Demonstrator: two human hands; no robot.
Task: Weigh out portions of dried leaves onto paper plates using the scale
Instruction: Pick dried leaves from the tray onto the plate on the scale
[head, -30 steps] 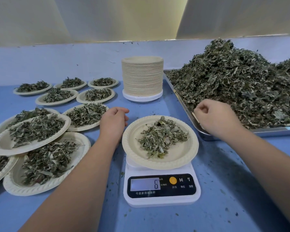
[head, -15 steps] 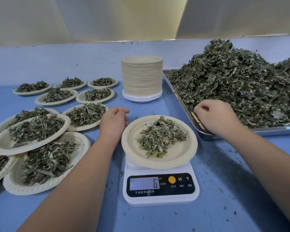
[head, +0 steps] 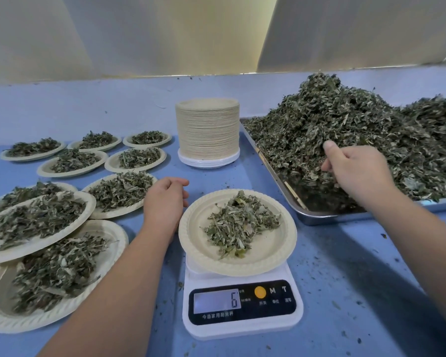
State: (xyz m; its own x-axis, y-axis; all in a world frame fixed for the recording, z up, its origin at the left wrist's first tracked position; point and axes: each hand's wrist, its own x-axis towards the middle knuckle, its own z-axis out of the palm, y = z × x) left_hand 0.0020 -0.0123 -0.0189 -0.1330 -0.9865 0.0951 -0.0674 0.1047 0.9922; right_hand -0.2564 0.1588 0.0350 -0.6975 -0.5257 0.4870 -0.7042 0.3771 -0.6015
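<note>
The right hand (head: 358, 173) is digging into the dried leaves (head: 345, 119) heaped in the metal tray (head: 319, 215) at two o'clock, its fingers curling round a small pinch. The left hand (head: 165, 199) is resting loosely curled and empty on the table (head: 358, 279), at nine o'clock of the paper plate (head: 198, 243), which is sitting on the scale (head: 242, 328) with a small portion. The leaves are likely handling as light, brittle and crumbly, so a gentle fingertip pinch from the heap's loose edge is suiting them best.
</note>
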